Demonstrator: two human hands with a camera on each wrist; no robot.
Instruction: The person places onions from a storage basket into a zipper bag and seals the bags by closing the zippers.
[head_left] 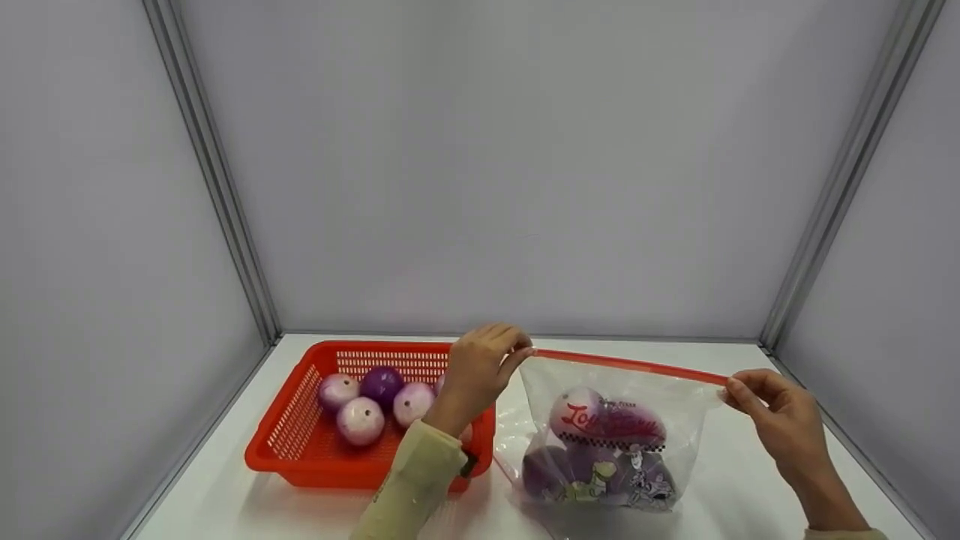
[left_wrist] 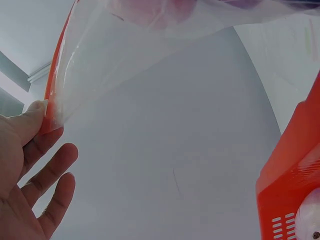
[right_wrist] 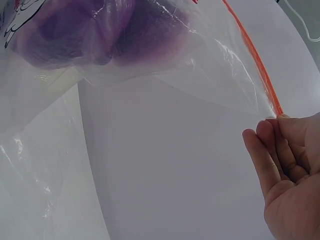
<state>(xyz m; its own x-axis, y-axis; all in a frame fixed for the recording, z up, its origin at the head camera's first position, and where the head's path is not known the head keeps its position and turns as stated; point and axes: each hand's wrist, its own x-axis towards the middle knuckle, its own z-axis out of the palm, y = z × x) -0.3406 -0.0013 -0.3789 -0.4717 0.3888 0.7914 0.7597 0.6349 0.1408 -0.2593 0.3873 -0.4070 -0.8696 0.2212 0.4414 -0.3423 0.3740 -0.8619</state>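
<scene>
A clear zip bag [head_left: 686, 420] with a red top strip and cartoon print hangs upright between my hands, its base at the white table. Several purple and purple-white rounded pieces [head_left: 577, 457], like toy vegetables, fill its lower part; print and film blur their kind. My left hand [head_left: 480, 371] pinches the strip's left end between thumb and index finger, the other fingers loosely spread in the left wrist view. At the opposite end, my right hand [head_left: 784, 416] pinches the corner with thumb and fingertips. The strip [head_left: 630, 364] is stretched nearly straight, sloping down to the right.
On the left stands a red slotted basket [head_left: 289, 450] holding several purple-white balls [head_left: 360, 421] with small dark holes. My left forearm passes over its right side. Another clear bag with a red edge [head_left: 510, 469] lies flat behind the held one. Grey-white panels enclose the table.
</scene>
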